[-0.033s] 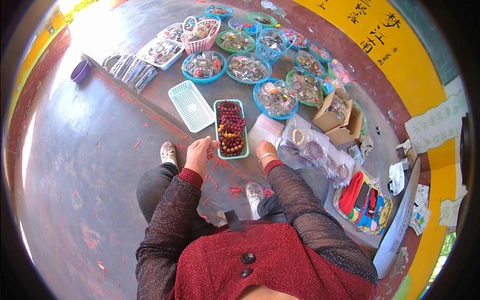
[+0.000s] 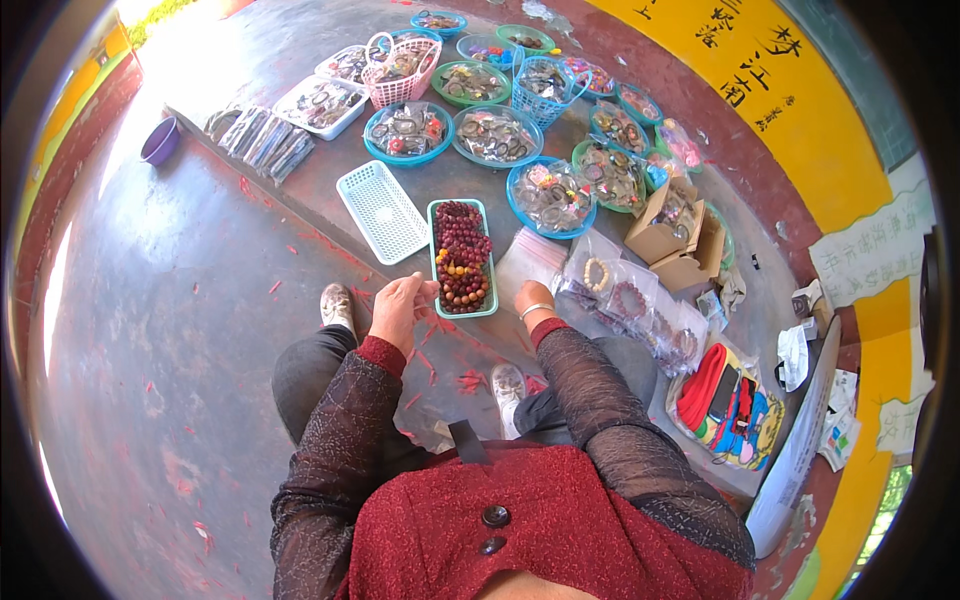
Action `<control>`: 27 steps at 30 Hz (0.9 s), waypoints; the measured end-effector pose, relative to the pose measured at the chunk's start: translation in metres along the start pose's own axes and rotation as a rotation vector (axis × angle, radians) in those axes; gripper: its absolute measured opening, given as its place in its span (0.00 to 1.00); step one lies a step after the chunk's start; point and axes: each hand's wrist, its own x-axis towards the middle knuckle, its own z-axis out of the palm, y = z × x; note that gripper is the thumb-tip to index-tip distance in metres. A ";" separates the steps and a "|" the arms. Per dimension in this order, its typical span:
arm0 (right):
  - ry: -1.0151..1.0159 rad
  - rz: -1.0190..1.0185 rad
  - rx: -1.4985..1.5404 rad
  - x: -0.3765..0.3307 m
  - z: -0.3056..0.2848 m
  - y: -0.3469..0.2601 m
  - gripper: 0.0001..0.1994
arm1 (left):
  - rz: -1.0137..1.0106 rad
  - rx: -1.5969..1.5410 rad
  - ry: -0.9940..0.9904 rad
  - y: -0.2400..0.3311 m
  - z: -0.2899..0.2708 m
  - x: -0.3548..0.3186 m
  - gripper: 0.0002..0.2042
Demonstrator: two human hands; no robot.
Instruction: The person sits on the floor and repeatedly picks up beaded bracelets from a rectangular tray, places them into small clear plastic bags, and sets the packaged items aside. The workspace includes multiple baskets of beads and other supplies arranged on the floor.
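Note:
My left hand (image 2: 400, 306) is beside the near left edge of a mint-rimmed plastic tray (image 2: 491, 297). Its fingers are bent together at the tips, and whatever they may pinch is too small to make out. Dark red, yellow and brown bead bracelets (image 2: 462, 240) fill that tray. On the tray's other side, my right hand (image 2: 532, 296) is closed at the near end of a stack of clear plastic bags (image 2: 530, 262). Its fingertips are hidden from view. Bagged bead bracelets (image 2: 630, 300) lie just right of this hand, one of them cream-coloured (image 2: 596, 274).
A white perforated basket (image 2: 383, 212) lies left of the bead tray. Farther back stand several round basins and baskets of bagged goods, including a blue basin (image 2: 510, 195). Opened cardboard boxes (image 2: 690, 245) are at the right. A purple bowl (image 2: 160, 143) sits far left.

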 end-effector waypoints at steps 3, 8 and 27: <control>0.042 0.048 -0.003 0.022 0.013 0.027 0.10 | -0.018 0.009 -0.019 0.000 0.009 0.002 0.10; 0.053 0.110 0.094 0.025 0.010 0.024 0.08 | -0.022 0.024 0.001 -0.001 0.003 0.002 0.10; 0.098 0.045 0.293 0.004 -0.040 0.007 0.11 | -0.018 0.055 0.024 -0.004 0.002 0.003 0.11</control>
